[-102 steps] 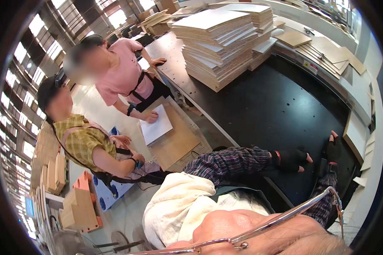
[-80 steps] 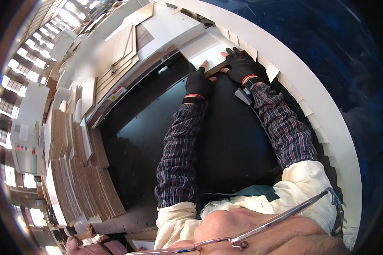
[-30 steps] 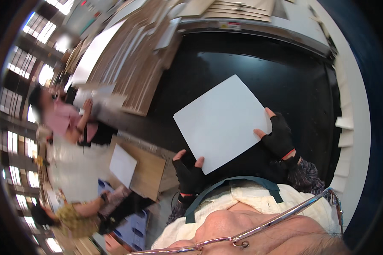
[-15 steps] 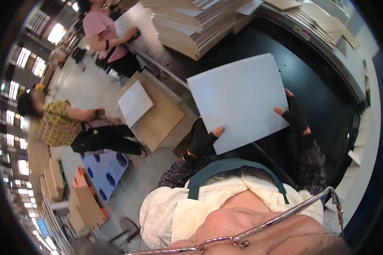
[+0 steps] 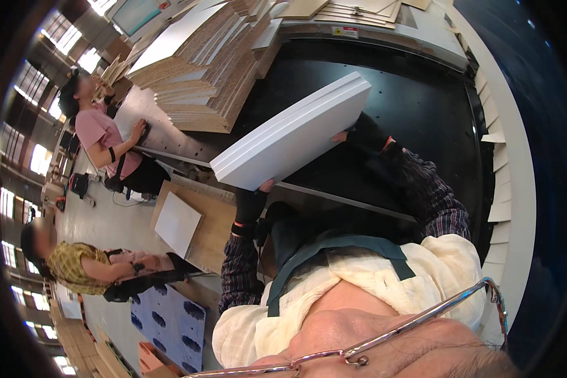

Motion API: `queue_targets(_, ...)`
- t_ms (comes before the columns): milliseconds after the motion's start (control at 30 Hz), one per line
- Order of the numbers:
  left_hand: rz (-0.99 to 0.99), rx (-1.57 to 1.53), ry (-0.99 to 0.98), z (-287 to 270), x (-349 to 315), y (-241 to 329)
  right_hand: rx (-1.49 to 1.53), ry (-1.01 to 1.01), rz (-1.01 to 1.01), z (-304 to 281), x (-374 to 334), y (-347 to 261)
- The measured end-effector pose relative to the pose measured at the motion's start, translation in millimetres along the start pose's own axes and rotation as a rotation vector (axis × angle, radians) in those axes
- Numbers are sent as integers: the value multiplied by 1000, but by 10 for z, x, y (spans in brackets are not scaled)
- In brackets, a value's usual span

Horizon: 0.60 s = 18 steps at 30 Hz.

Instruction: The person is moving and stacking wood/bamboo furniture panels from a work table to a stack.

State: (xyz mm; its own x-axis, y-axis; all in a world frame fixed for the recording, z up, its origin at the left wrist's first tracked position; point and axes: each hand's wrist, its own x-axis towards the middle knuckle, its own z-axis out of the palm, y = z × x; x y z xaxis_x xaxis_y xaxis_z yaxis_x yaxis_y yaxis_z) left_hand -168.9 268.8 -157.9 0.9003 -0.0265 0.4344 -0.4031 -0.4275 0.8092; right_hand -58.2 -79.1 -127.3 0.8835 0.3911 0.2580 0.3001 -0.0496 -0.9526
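A few white panels [image 5: 299, 135], pressed together as one stack, are tilted up over the black worktable [image 5: 416, 94], their layered long edges facing up. My left hand [image 5: 252, 203], in a dark fingerless glove, is closed on the lower left corner of the stack. On the other side my right hand [image 5: 364, 133], gloved the same way, grips the right end, with its thumb on the near face. The fingers behind the panels are hidden.
A tall pile of white-faced chipboard [image 5: 201, 69] stands at the table's far left. Left of the table, a white sheet [image 5: 177, 223] lies on a brown board stack [image 5: 208, 236]. Two people [image 5: 116, 135] stand to the left; a blue pallet [image 5: 168, 324] lies on the floor.
The panels have tipped from nearly flat to steeply tilted, so their edges now show, and moved left in view. Both my hands went with them. The view has turned, shifting the surroundings.
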Motion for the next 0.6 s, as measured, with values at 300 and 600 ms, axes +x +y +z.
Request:
queue_targets(300, -102, -347, 94, -77, 19, -222, -203, 124, -358, 380, -23, -568)
queue_targets(600, -520, -1301, 329, 228, -778, -729, -351, -304, -299, 1434, -420, -1797)
